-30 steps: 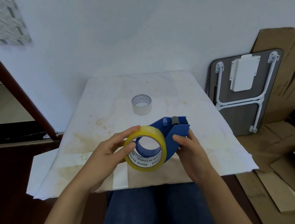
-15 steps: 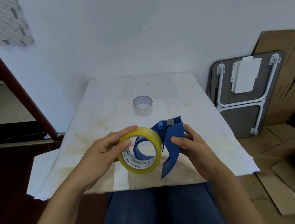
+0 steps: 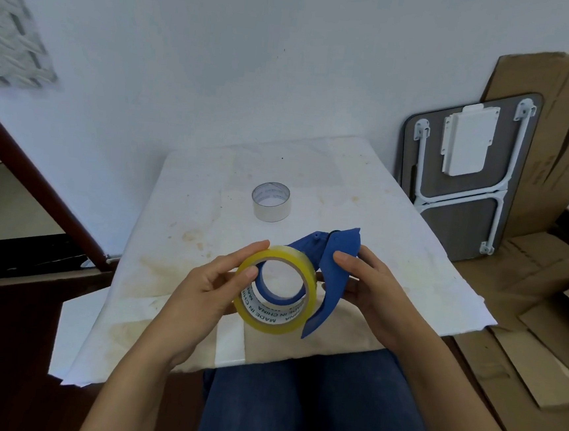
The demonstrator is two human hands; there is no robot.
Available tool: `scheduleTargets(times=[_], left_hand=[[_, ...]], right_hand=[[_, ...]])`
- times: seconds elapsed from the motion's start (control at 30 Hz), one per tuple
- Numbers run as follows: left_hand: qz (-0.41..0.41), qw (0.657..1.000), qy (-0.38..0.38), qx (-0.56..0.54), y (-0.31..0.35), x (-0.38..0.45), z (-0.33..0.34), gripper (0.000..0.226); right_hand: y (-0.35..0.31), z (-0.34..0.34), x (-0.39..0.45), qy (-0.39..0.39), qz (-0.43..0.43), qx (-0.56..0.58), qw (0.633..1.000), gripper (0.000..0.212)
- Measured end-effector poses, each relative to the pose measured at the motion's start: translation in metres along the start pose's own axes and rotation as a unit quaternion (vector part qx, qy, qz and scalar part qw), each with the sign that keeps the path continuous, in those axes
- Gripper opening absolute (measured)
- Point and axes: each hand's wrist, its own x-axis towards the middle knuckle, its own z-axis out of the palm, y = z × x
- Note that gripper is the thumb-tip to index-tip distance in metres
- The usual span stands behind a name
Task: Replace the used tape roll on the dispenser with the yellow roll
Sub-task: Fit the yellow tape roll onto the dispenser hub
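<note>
I am watching both forearms reaching in from below, hands meeting above the near edge of the white table (image 3: 187, 213). The left hand (image 3: 207, 291) is curling around the yellow roll (image 3: 275, 290), thumb and fingers pinching its rim. The right hand (image 3: 369, 291) is gripping the blue dispenser (image 3: 331, 271), thumb pressing on its side. The roll is sitting around the dispenser's blue hub. The used roll (image 3: 271, 202) is lying farther back on the table, well apart.

Yellow roll (image 3: 272, 321) (black-lettered core), blue dispenser (image 3: 335, 268).
</note>
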Motion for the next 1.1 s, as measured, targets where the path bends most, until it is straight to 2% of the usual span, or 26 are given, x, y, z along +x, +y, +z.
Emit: scheduleTargets(times=[0.13, 0.27, 0.63, 0.73, 0.87, 0.97, 1.1], left_hand=[[0.000, 0.999, 0.008, 0.034, -0.005, 0.004, 0.003, 0.033], [-0.007, 0.999, 0.015, 0.044, -0.009, 0.004, 0.005, 0.034], [0.027, 0.984, 0.020, 0.177, -0.003, 0.002, 0.012, 0.033], [0.008, 0.992, -0.012, 0.122, -0.001, 0.001, 0.011, 0.033], [-0.042, 0.998, -0.044, -0.031, -0.001, 0.000, 0.013, 0.042], [-0.086, 0.987, -0.064, -0.122, -0.001, 0.002, 0.018, 0.058], [-0.129, 0.962, -0.088, -0.224, 0.000, 0.007, 0.025, 0.053]], right_hand=[[0.001, 0.000, -0.002, -0.035, 0.012, -0.003, 0.999, 0.049], [0.001, 0.001, -0.002, -0.052, 0.013, -0.008, 0.999, 0.060], [0.004, 0.002, -0.009, -0.063, 0.021, 0.057, 0.996, 0.039], [0.005, 0.004, -0.011, -0.051, 0.028, 0.086, 0.995, 0.034], [0.003, 0.007, -0.010, -0.034, 0.033, 0.169, 0.984, 0.037], [0.004, 0.009, -0.010, -0.017, 0.038, 0.235, 0.971, 0.033], [0.004, 0.009, -0.011, -0.010, 0.025, 0.266, 0.964, 0.034]])
